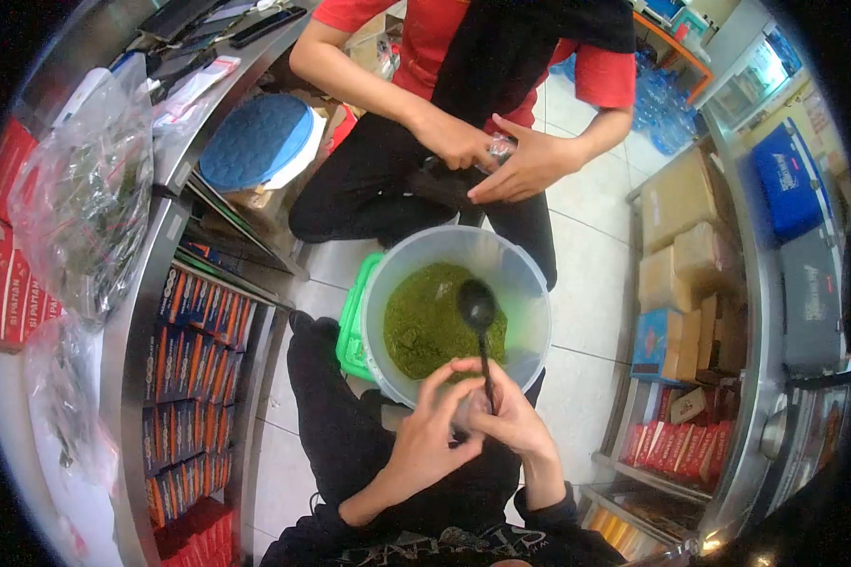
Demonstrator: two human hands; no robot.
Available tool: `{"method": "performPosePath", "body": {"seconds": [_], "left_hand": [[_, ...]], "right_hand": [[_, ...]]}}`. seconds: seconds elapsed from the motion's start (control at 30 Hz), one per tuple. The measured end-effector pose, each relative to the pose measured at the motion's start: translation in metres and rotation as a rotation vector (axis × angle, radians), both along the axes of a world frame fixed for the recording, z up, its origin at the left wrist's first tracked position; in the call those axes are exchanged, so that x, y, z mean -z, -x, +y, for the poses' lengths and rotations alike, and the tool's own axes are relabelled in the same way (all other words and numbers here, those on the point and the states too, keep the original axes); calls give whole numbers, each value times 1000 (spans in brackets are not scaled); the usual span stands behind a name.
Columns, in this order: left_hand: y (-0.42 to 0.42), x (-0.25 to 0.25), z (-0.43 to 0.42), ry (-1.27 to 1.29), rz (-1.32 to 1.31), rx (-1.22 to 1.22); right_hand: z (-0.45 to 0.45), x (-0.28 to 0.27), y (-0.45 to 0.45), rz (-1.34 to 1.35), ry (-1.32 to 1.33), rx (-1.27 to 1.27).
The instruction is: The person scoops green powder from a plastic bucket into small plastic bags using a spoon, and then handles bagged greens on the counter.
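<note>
A black spoon [477, 304] is in my right hand [512, 422], its handle running down between the fingers and its bowl over the green powder [425, 331]. That powder lies in a translucent round tub [529, 326] in front of me. My left hand [424, 449] is closed around a small clear plastic thing [463, 413], perhaps a bag; fingers partly hide it. Fingertips of both hands meet around this piece, just at the tub's near rim.
Opposite me sits a person in a red shirt, whose hands [501, 161] hold a small clear packet. A green lid [355, 321] lies beside the tub. Metal shelves with boxed packets [194, 369] stand left; cardboard boxes [676, 208] and red packets [676, 449] fill the right shelves.
</note>
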State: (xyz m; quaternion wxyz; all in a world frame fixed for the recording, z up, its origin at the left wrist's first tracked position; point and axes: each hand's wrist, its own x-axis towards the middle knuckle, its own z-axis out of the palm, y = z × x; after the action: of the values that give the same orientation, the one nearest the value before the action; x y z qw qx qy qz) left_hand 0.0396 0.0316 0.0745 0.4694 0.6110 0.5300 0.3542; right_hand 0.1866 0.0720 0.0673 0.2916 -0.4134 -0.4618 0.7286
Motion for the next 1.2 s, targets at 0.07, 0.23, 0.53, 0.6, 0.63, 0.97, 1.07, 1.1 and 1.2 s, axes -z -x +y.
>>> {"method": "performPosePath", "body": {"seconds": [0.07,0.23,0.53,0.6,0.63,0.97,1.07,1.1,1.2], "left_hand": [[19,9,-3,-59,23,-149],[78,35,-14,169,-371,-375],[101,44,-4,284,-1229,-698],[117,49,-4,345,-1409,-708],[118,50,-2,344,-1425,-721],[64,77,19,-255,-41,-465],[44,66,24,-184,161,-288],[38,68,25,-181,142,-290],[25,61,30,-163,112,-296]], "right_hand": [[9,-5,-16,-140,-74,-141],[36,70,-24,-1440,-583,-272],[81,247,-21,-1295,-855,-1392],[78,254,-38,-1357,-763,-1380],[82,237,-43,-1305,-694,-1374],[94,22,-71,-987,-722,-749],[94,-53,-62,-1033,-905,-629],[91,-73,-57,-1031,-913,-623],[82,-102,-38,-1103,-1119,-563]]}}
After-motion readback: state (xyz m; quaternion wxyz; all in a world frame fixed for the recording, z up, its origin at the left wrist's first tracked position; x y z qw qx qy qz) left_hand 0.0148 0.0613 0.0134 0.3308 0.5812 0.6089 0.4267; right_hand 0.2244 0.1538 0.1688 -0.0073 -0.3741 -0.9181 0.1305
